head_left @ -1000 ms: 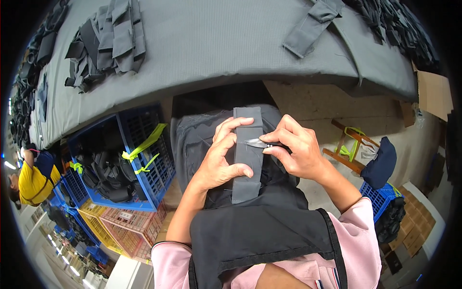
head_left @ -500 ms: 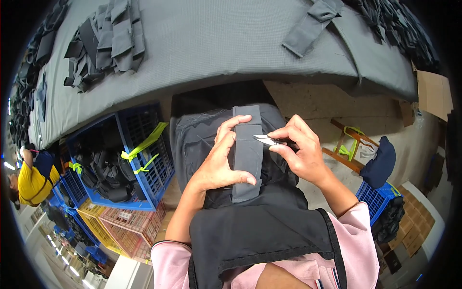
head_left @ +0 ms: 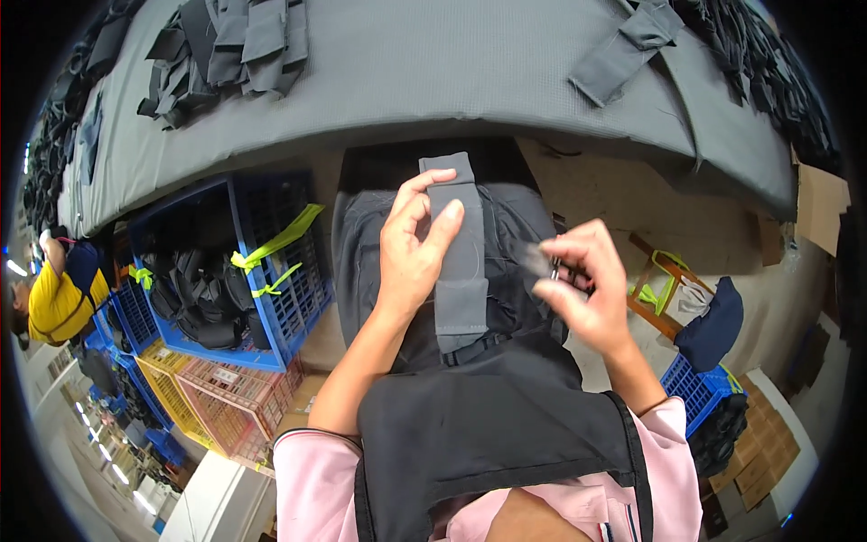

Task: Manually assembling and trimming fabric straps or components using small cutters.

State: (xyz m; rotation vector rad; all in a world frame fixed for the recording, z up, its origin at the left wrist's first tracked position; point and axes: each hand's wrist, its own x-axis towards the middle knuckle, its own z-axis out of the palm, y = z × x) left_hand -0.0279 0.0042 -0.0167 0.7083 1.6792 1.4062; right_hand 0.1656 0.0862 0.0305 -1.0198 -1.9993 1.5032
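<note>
A long dark grey fabric strip [head_left: 462,253] with seams across it lies lengthwise over my lap. My left hand [head_left: 408,248] pinches it near its far end, thumb on top and fingers along the left edge. To the right of the strip, and apart from it, my right hand [head_left: 593,280] is closed around small thread snips [head_left: 558,269]. Motion smears their blades, so I cannot tell whether these are spread. Beneath the strip, dark fabric [head_left: 366,239] with loose threads covers my lap.
Ahead stands a grey-covered table [head_left: 433,77] with a pile of grey strips [head_left: 230,50] and a single strip [head_left: 623,59]. A blue crate [head_left: 271,271] of black items is at left, near a pink crate [head_left: 230,406]. A wooden stool [head_left: 655,280] stands right.
My right hand has drawn the snips away from the strip, to the right. My left hand has shifted up the strip, its thumb now near the far end. The strip sits farther from me.
</note>
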